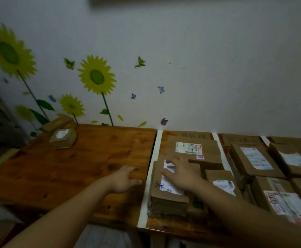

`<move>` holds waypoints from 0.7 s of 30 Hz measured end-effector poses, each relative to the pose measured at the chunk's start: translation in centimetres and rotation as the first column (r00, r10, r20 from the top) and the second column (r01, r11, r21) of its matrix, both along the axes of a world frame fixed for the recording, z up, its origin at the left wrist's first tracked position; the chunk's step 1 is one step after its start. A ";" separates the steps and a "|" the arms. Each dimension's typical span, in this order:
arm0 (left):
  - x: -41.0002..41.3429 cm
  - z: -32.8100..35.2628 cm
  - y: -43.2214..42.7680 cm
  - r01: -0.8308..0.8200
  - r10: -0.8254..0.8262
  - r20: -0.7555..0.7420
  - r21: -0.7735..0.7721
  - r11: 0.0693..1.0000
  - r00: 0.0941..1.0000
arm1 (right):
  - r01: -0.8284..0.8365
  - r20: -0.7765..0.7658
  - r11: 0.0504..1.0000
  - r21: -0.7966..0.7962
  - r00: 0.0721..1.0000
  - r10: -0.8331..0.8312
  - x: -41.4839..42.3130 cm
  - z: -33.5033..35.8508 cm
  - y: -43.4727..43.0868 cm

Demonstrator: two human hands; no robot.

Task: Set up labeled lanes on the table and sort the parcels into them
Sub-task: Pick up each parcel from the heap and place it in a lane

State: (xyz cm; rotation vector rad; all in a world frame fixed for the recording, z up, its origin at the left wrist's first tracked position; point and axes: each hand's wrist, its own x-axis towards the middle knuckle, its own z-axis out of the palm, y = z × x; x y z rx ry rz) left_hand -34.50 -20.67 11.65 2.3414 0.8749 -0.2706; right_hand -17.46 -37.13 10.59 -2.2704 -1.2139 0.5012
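Observation:
Strips of white tape [152, 169] divide the wooden table [65, 163] into lanes, each headed by a cardboard label [193, 135] at the wall. The lanes on the right are full of brown cardboard parcels. My right hand [181, 173] lies flat, fingers spread, on the white label of the top parcel [167, 196] of a stack in the first lane. My left hand [125, 179] hovers over the bare wood just left of the tape, fingers loosely extended, holding nothing.
Two small parcels [62, 137] sit at the table's far left corner by the wall. More parcels [253, 160] fill the lanes to the right. A wall with sunflower stickers stands behind the table. Dark clutter stands off the table's left end.

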 end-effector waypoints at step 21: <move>-29.5 6.7 33.2 -0.387 0.387 0.013 0.056 0.920 0.922 | -0.318 -0.057 0.944 -0.087 0.948 0.314 -21.9 3.9 35.7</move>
